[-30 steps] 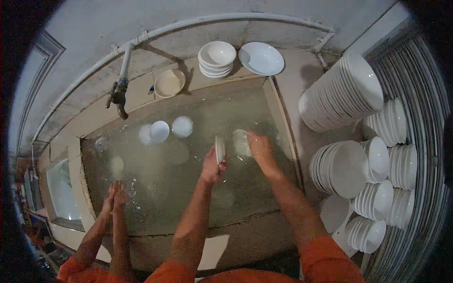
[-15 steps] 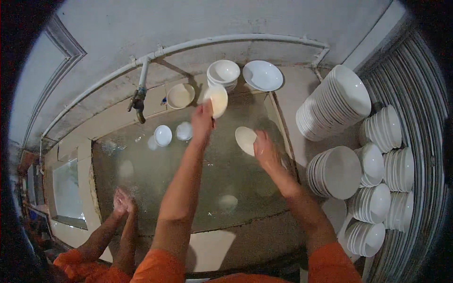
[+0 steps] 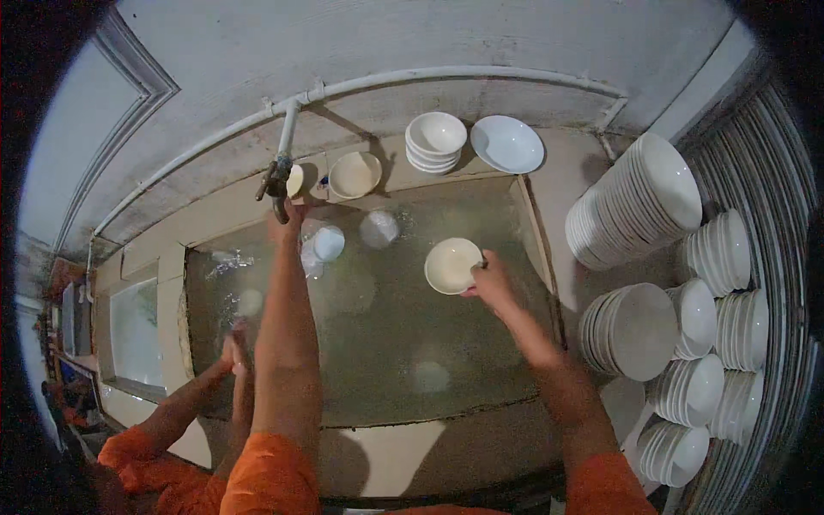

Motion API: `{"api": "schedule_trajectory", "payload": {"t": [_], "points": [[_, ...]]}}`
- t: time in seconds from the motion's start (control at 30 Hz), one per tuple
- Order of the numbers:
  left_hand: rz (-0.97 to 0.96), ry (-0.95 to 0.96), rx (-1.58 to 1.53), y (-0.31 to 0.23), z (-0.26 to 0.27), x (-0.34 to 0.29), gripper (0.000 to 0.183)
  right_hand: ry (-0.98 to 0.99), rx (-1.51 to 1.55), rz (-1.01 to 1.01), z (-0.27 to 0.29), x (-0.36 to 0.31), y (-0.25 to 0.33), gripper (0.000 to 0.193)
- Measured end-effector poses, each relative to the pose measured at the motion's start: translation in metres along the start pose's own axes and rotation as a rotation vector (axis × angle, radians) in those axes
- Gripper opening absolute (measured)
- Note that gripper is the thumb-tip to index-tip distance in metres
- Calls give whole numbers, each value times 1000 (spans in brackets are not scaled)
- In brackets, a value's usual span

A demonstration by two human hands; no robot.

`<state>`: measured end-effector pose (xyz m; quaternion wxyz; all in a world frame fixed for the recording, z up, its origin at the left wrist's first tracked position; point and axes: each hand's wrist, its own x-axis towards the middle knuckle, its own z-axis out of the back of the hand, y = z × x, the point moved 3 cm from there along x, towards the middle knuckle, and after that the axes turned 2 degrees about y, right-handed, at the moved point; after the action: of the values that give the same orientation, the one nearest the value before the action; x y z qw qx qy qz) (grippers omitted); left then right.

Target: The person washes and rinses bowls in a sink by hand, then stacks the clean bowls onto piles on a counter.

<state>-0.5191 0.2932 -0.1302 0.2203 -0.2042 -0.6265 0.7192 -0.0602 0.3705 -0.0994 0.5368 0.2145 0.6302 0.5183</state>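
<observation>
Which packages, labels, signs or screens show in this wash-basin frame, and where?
None: no package, label, sign or screen is visible.
Only unmarked things show: a stone wash basin of murky water, stacks of plain white plates at right, and stacked white bowls on the back ledge.
The right hand holds a plain cream bowl; the left hand reaches the dark tap.

Grey plaster wall (image 3: 412,34), wall-mounted pipe (image 3: 446,79), dim light

Commercial dishwashing area: water-filled basin (image 3: 481,390), tap (image 3: 276,180), stacked plates (image 3: 631,202).
</observation>
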Motion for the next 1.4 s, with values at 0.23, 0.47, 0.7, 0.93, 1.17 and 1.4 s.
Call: {"api": "schedule_trajectory", "payload": {"t": [0.23,0.47,0.7,0.93,1.17,1.4], "points": [[252,720,206,-61,-142,-176,52,221,65,65,-36,19,36,43],[-404,38,352,-35,-90,-44,42,54,-1169,190,0,35,-45,65],[-558,-342,697,-54,-89,-99,27,197,-1387,-235,88,29,-180,54],[-173,-197,1234,145,-11,-168,29,399,-1484,-252,45,-5,-209,43],[399,274,1189,229,-33,-199,32,365,-1367,9,-1,-20,-115,34],[422,437,1105,229,-28,-196,38,203,-807,565,-36,-30,-21,32]]}}
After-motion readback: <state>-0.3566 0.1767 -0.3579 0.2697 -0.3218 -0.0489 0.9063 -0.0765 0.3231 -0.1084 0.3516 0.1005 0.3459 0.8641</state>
